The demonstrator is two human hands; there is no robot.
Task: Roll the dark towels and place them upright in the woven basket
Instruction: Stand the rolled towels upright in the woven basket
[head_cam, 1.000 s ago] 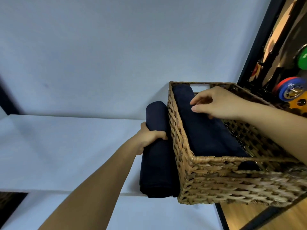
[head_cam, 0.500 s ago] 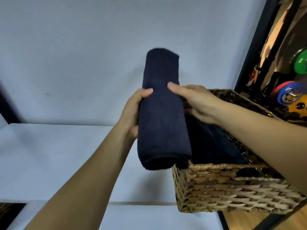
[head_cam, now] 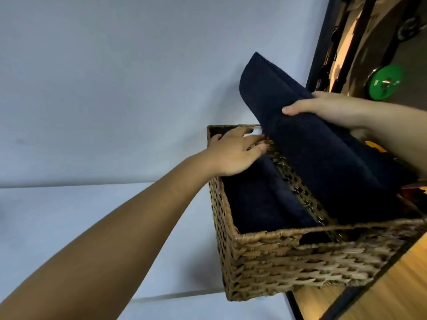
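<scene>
While the right hand (head_cam: 328, 109) grips a rolled dark towel (head_cam: 323, 153) tilted over the woven basket (head_cam: 300, 255), its lower end is hidden inside. Under the open left hand (head_cam: 233, 153), a second towel (head_cam: 261, 199) lies partly covered. No readable markings.

1. Basket (head_cam: 300, 257): rectangular, brown woven wicker, open top, handle slot in the near wall. It stands upright on a white surface, at that surface's right edge.
2. First towel (head_cam: 261, 204): dark navy, rolled. It lies along the left side of the basket's interior, its length running front to back.
3. Second towel (head_cam: 323, 153): dark navy, rolled. It is tilted, lower end inside the basket's right side, upper end raised above the far rim.
</scene>
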